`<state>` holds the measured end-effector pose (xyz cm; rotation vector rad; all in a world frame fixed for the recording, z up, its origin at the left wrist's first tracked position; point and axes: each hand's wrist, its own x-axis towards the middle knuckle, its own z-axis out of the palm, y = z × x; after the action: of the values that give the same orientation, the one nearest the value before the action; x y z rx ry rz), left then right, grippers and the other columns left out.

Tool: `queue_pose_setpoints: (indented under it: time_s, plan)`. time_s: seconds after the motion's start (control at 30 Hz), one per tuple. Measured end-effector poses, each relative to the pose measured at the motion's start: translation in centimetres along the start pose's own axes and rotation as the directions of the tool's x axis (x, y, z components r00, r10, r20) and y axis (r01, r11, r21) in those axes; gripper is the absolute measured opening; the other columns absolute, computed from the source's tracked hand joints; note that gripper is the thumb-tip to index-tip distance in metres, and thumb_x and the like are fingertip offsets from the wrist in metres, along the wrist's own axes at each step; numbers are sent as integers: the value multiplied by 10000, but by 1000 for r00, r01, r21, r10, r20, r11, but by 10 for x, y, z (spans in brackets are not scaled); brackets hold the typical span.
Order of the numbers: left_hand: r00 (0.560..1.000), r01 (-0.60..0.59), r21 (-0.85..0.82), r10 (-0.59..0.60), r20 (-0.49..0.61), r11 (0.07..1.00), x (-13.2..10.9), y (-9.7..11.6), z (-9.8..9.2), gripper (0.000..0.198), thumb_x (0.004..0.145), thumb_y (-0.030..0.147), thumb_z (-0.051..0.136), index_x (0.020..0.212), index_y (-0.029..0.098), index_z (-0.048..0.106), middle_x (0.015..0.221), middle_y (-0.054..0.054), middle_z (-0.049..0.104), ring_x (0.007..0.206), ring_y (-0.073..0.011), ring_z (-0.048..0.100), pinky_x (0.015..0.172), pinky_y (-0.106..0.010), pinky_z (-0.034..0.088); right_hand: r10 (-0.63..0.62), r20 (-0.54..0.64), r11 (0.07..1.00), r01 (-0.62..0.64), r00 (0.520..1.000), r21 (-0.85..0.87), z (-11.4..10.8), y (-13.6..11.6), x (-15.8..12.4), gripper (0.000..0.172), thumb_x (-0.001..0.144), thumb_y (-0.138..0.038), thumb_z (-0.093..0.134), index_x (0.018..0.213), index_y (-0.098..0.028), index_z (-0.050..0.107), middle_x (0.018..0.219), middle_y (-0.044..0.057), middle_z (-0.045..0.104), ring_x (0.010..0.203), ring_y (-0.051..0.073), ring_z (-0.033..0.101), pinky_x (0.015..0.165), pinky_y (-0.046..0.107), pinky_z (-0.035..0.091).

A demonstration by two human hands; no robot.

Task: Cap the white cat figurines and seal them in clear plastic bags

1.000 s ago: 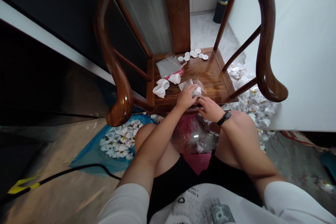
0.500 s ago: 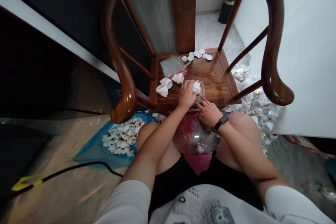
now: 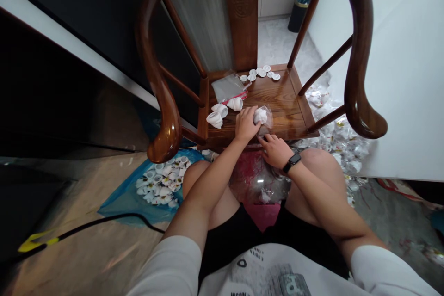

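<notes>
My left hand point(image 3: 246, 124) is closed around a small white ridged piece point(image 3: 260, 115) inside a clear plastic bag point(image 3: 268, 122), over the front of the chair seat. My right hand point(image 3: 276, 150), with a black watch on the wrist, has its fingertips pinched at the near end of that bag. Left of my left hand lie several white swirl-shaped cups point(image 3: 215, 119), hollow at one end. Behind them is a stack of flat clear bags point(image 3: 228, 87) with a red edge. Small round white caps point(image 3: 261, 72) sit along the back of the seat.
The wooden chair point(image 3: 282, 99) has curved arms rising on both sides. A blue bag point(image 3: 125, 194) with many white pieces lies on the floor at left, near a black cable point(image 3: 114, 216). Wrapped pieces point(image 3: 342, 141) are heaped at right. A bin point(image 3: 299, 13) stands behind.
The clear bag round the white piece has shifted slightly and looks smoother. Both hands stay almost in the same place, and the other pieces have not moved.
</notes>
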<state>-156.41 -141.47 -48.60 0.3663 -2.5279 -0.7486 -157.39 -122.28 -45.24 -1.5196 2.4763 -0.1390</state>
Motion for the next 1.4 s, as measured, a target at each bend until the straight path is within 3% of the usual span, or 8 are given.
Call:
queue_pose_setpoints:
  time_s: [0.13, 0.3, 0.4, 0.57, 0.73, 0.97, 1.27, 1.4]
  plan:
    - [989, -67, -38, 72, 130, 997, 3, -12, -5, 972, 791, 264, 812, 1646, 170, 357, 1618, -217, 493, 1517, -394, 466, 1269, -555, 373, 14, -67, 1000, -13, 998, 13, -2, 5, 7, 377, 1029, -150, 468, 1363, -145, 642, 1299, 204, 631, 1152, 335, 553, 940, 422, 480]
    - [946, -89, -67, 106, 307, 994, -1, -36, -15, 1113, 787, 293, 799, 1712, 162, 194, 1699, -260, 394, 1583, -417, 400, 1301, -634, 292, -16, -120, 993, 30, 993, 115, 6, 7, 26, 372, 1065, -114, 395, 1317, -116, 668, 1220, 176, 654, 1137, 286, 571, 1030, 379, 465]
    - [908, -83, -7, 79, 412, 997, -9, -44, -23, 1143, 823, 328, 759, 1733, 167, 88, 1744, -256, 312, 1625, -417, 328, 1311, -682, 222, -16, -128, 986, 36, 992, 163, 13, 3, 37, 325, 1086, -157, 434, 1281, -141, 694, 1203, 146, 666, 1146, 267, 597, 1014, 353, 477]
    - [841, -119, 158, 15, 540, 980, -20, -41, -36, 1007, 939, 436, 608, 1745, 200, 53, 1818, -138, 133, 1692, -333, 169, 1361, -628, 80, 32, -119, 976, -6, 992, 218, 21, -2, 50, 138, 1037, -198, 609, 1118, -176, 718, 1207, 131, 683, 1120, 255, 635, 935, 342, 495]
    - [813, -109, 208, -33, 582, 972, -21, -35, -43, 966, 960, 435, 548, 1748, 196, 42, 1824, -98, 79, 1706, -289, 105, 1373, -594, 29, 43, -93, 969, -19, 995, 245, 26, -6, 58, 59, 1005, -198, 665, 1026, -174, 714, 1179, 132, 699, 1143, 270, 641, 934, 347, 495]
    - [821, -89, 173, -27, 571, 981, -21, -40, -42, 968, 952, 403, 562, 1746, 204, 47, 1825, -109, 77, 1707, -296, 82, 1373, -586, 36, 54, -95, 962, -26, 994, 272, 27, -5, 64, 82, 992, -219, 694, 1047, -161, 712, 1182, 139, 700, 1088, 256, 653, 937, 341, 492]
    - [818, -81, 185, -40, 574, 979, -21, -41, -41, 997, 931, 400, 571, 1746, 198, 34, 1826, -105, 72, 1708, -287, 78, 1374, -577, 33, -37, -99, 978, 57, 994, 201, 27, -4, 62, 137, 1026, -160, 554, 1009, -148, 689, 1146, 162, 701, 1100, 278, 636, 900, 349, 476]
    - [818, -80, 192, -45, 573, 978, -21, -42, -40, 990, 947, 438, 566, 1747, 213, 27, 1827, -96, 65, 1709, -274, 68, 1375, -568, 29, -127, -68, 958, 140, 990, 249, 23, 1, 58, 93, 994, -132, 585, 968, -146, 673, 1074, 159, 690, 1038, 264, 621, 932, 359, 473]
